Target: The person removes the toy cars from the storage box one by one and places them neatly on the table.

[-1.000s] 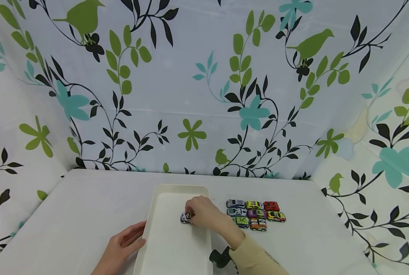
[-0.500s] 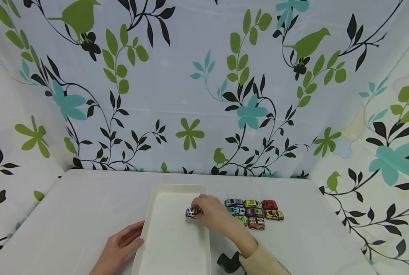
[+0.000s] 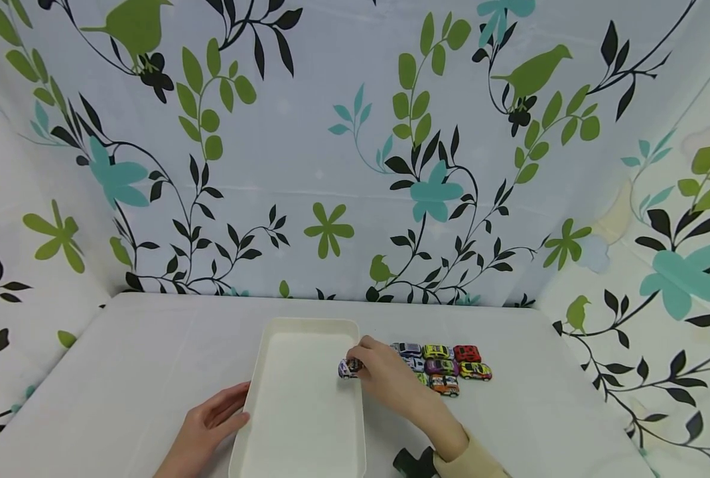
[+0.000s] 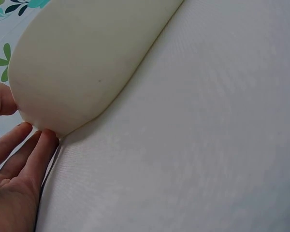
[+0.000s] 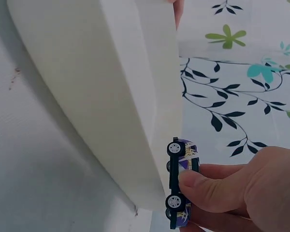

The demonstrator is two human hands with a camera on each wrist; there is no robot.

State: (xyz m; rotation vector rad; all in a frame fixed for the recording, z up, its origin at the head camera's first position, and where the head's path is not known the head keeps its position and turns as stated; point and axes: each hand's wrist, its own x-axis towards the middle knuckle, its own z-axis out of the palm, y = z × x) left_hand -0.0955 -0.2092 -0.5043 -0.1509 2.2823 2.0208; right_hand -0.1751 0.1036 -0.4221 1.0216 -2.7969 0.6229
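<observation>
My right hand pinches a small toy car between thumb and fingers, above the right side of a cream tray. In the right wrist view the toy car is turned with its wheels facing the camera, and its body has purple, white and yellow markings. My left hand is at the tray's left side. The left wrist view has this hand's fingertips against the tray's outer wall, its fingers fairly straight.
Right of the tray, several toy cars stand in close rows, among them a red car, a purple car and an orange car; my right hand hides some. A patterned cloth hangs behind the white table.
My right hand has moved right with the toy car, from over the tray's middle toward its right rim. The left hand keeps its place at the tray.
</observation>
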